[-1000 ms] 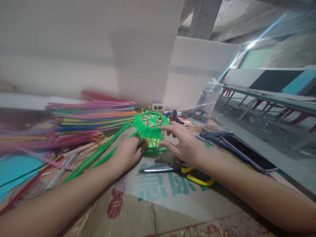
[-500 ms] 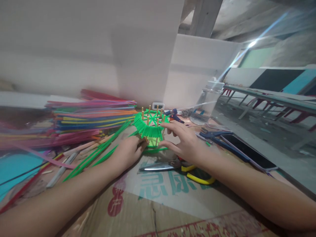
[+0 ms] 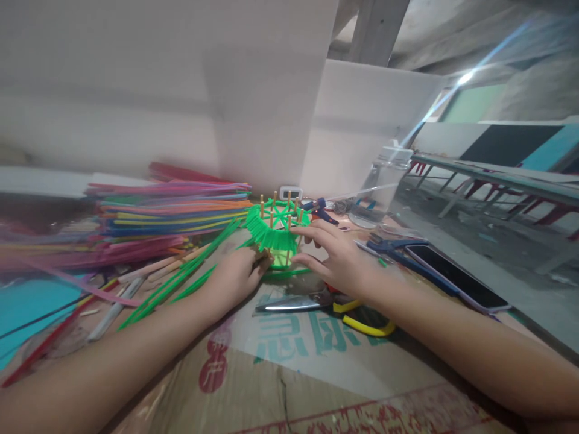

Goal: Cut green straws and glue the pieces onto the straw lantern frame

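A small round green model [image 3: 275, 238] made of pipe cleaners stands in the middle of the head view, with several thin wooden sticks upright through its fringed, roof-like ring. My left hand [image 3: 239, 268] is closed at its lower left edge, thumb and fingers pressed together on the base; the fingertips are partly hidden. At the right side is my right hand [image 3: 332, 256], its fingers and thumb apart, the fingertips touching or very near the ring and a stick. Just below my right hand lie scissors [image 3: 368, 325] with yellow handles.
Bundles of coloured pipe cleaners [image 3: 181, 220] lie at the left, with loose green pipe cleaners [image 3: 181, 274] before them. Farther right are a blue-handled tool [image 3: 398, 256], a phone [image 3: 456, 277] and a clear bottle [image 3: 377, 187]. A small white digital display [image 3: 291, 193] stands behind the model.
Almost nothing differs. The right index fingertip has shifted slightly left along the model's ring, and the view has moved a little; the left hand keeps its place.
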Demonstrator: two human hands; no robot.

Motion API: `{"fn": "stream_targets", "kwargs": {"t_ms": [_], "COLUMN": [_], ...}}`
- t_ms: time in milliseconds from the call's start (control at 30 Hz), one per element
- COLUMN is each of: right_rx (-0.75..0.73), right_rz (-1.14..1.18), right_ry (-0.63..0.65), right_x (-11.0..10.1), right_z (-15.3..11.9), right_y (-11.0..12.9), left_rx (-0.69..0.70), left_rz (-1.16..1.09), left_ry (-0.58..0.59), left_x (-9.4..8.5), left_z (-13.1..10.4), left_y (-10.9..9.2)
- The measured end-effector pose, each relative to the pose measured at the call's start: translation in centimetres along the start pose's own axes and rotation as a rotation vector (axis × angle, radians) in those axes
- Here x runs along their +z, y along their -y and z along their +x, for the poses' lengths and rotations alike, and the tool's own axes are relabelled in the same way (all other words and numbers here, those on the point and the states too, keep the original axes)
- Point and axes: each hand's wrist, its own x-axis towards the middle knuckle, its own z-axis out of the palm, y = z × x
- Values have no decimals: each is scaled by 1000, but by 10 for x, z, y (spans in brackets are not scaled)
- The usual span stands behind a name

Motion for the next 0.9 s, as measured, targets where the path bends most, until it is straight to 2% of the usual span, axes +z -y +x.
{"fn": "stream_targets", "kwargs": {"t_ms": [167, 467, 533, 667, 767, 833, 900], "right_rx": [-6, -47, 32, 335, 491, 554, 610], "right_rz": [-6, 42, 129, 272, 346, 414, 509], "right_ry": [-11, -107, -112, -14, 78, 100, 111], "right_x": [-1, -2, -3, -6, -6, -3, 2], "right_z": [1, -10, -10, -8, -10, -12, -14], "right_y": [2, 4, 10, 18, 16, 11, 8], "left_rx": [-25, -34, -31, -82, -135, -181, -185], "left_rz": [5, 32, 21, 37, 78, 119, 150], "left_ry": [28, 25, 14, -23, -65, -50, -100], "left_x": [-3, -1, -2, -13, -32, -48, -65], "left_z": [0, 0, -1, -6, -9, -9, -9], "left_y": [-3, -2, -2, -4, -4, -5, -8]}}
